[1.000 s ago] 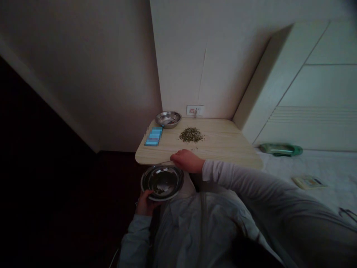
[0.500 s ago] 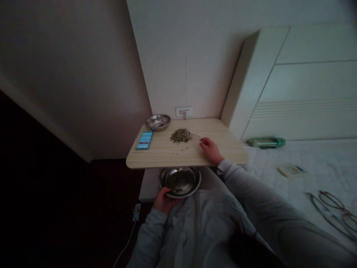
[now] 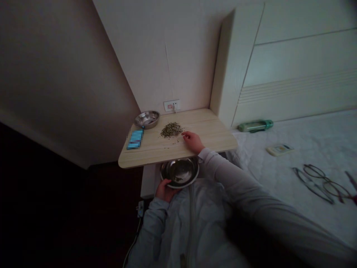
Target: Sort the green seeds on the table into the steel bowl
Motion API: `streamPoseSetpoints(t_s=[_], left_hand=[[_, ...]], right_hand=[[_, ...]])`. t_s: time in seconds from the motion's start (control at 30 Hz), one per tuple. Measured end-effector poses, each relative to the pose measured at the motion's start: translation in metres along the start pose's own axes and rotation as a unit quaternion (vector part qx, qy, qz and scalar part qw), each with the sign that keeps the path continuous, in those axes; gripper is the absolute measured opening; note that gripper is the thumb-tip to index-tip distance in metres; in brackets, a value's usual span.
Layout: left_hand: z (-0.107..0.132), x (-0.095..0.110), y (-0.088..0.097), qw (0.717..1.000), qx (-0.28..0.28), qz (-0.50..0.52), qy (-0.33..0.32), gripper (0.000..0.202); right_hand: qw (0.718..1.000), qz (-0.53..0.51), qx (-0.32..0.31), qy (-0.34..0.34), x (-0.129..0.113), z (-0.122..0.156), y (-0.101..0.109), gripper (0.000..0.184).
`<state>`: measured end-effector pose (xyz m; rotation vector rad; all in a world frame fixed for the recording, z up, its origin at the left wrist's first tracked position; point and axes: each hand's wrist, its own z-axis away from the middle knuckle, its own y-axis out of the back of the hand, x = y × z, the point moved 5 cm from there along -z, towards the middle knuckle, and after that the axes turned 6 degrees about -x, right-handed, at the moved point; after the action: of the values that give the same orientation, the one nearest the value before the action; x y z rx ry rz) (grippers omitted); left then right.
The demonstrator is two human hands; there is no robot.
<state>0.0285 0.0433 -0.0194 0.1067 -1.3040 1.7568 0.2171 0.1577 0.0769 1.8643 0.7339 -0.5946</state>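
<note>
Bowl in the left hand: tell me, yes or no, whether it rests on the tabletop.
No, the left hand holds the bowl off the tabletop, on the person's side of its near edge.

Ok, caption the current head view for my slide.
Left hand holding a metal bowl, right hand beside a pile of green bits on a table.

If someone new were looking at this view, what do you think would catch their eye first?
Probably the bright blue, pixelated screen on the left of the pale tabletop, the most vivid colour in a dim room. Next, perhaps, the pile of small greenish grains near the middle, with the right hand just beside it. Below the near edge, the left hand holds a shiny metal bowl.
</note>
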Motion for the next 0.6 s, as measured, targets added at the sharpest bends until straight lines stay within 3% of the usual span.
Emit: streamPoseSetpoints(t_s=[0.33, 0.6], left_hand=[[-0.0017, 0.0006, 0.0002, 1.000, -0.002, -0.002, -0.003, 0.045], [-0.0025, 0.0003, 0.0017, 1.000, 0.003, 0.003, -0.003, 0.042]], right_hand=[[0.999, -0.003, -0.038, 0.021, -0.0095, 0.0066, -0.0034, 0.022], [1.000, 0.010, 0.005, -0.028, -0.0032, 0.0014, -0.0037, 0.024]])
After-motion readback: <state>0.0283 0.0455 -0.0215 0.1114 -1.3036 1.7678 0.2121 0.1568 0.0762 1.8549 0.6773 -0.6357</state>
